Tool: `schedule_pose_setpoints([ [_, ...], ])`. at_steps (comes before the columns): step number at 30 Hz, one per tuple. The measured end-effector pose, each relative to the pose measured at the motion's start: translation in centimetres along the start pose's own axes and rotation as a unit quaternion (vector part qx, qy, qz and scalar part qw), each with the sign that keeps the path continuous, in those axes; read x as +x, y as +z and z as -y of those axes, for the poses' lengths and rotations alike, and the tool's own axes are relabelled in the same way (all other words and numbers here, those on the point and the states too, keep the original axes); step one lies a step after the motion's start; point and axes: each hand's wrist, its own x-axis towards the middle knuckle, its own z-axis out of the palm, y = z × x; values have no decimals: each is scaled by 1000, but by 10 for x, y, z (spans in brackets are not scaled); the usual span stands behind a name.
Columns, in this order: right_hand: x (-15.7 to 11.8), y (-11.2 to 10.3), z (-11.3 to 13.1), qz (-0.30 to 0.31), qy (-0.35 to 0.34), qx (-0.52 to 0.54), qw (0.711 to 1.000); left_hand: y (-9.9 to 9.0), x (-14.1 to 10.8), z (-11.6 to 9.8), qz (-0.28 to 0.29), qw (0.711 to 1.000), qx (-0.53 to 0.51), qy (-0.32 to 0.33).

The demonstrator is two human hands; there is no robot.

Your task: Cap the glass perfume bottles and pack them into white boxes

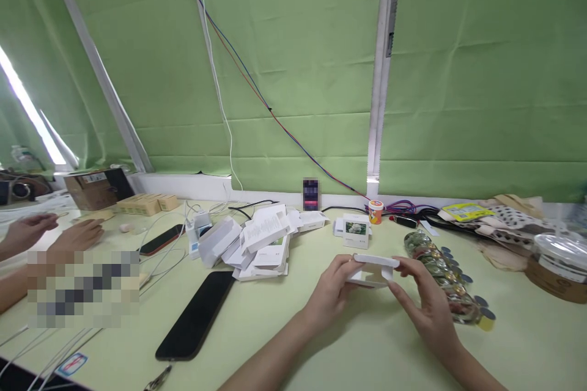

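White card makes up the opened box [375, 261], which hangs just above the tabletop [348, 354], held between the wearer's 2 hands. The left hand [331, 290] grips its left end, fingers curled against the card, while the right hand [428, 311] pinches the right end near a flap, thumb below and forefinger above. The hollow inside of the box shows toward the wearer. Beyond it, a small printed box [356, 234] with a white flower picture stands upright, and near that sits an orange cup [375, 212] with a pale lid. Just beside the right hand lies a row of clear-wrapped packets [435, 272], with grey discs along its right side. Farther right are a yellow packet [468, 212] on patterned cloth [518, 223] and a round tub [562, 266] with a clear lid. Left of the box, white cartons [263, 241] lie in a loose heap, some overlapping. In front of that heap a large black phone [197, 317] lies flat, its far end close to the cartons; another phone [310, 195] leans upright at the back by the green curtain [302, 73]. White cables [167, 269] trail across the left part, past a dark phone with a reddish edge [161, 240]. At the far left, a co-worker's 2 hands [76, 241] are over the tabletop, well apart from the wearer's; what they hold is unclear.
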Motion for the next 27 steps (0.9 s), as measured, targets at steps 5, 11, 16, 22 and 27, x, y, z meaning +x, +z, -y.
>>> schedule_pose_setpoints([
  [5, 4, -9, 3, -3, -119, -45, 992, -8, 2, -5, 42, 992, 115, 23],
  [11, 6, -17, 3, 24, -64, -21, 997, -4, 0, -2, 46, 994, 95, 31],
  [16, 7, -5, 3, 71, 193, 177, 962, 2, -3, 3, 44, 998, 51, 3],
  [22, 5, 1, -1, 71, 229, 257, 936, -6, 3, 2, 11, 990, 140, -20],
  [27, 0, 2, 7, 149, 98, 229, 957, -20, -1, 14, -20, 969, 246, 5],
])
